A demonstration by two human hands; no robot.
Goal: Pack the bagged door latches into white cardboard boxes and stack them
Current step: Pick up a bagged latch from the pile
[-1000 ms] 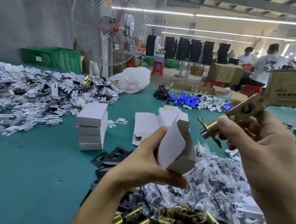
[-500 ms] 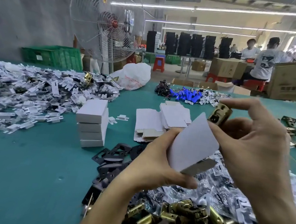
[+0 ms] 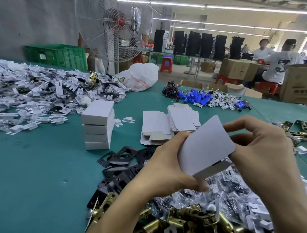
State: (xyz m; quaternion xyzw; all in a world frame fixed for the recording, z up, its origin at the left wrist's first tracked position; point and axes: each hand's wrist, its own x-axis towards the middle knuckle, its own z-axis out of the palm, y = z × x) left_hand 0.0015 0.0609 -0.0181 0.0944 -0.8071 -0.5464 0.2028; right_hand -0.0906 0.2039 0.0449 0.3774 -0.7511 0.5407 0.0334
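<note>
My left hand point(image 3: 166, 166) grips a white cardboard box point(image 3: 205, 146) from below, tilted, its open flap at the lower right. My right hand point(image 3: 263, 155) is at the box's right end, its fingers curled against that end. The brass latch is out of sight behind the box and my right hand. A stack of closed white boxes point(image 3: 97, 124) stands on the green table to the left. Flat unfolded box blanks point(image 3: 168, 126) lie behind my hands. Brass door latches point(image 3: 190, 229) and bagged parts point(image 3: 235, 195) are heaped at the near edge.
Black strike plates point(image 3: 122, 162) lie left of my left wrist. A large heap of white plastic pieces point(image 3: 31, 93) covers the far left. Blue cylinders point(image 3: 197, 99) sit far centre, more brass latches point(image 3: 304, 134) at the right. A standing fan point(image 3: 113, 22) and seated people are beyond the table.
My right hand brought the brass latch down from the upper right to the box's end, and the latch has gone out of sight. The box tilted flatter in my left hand.
</note>
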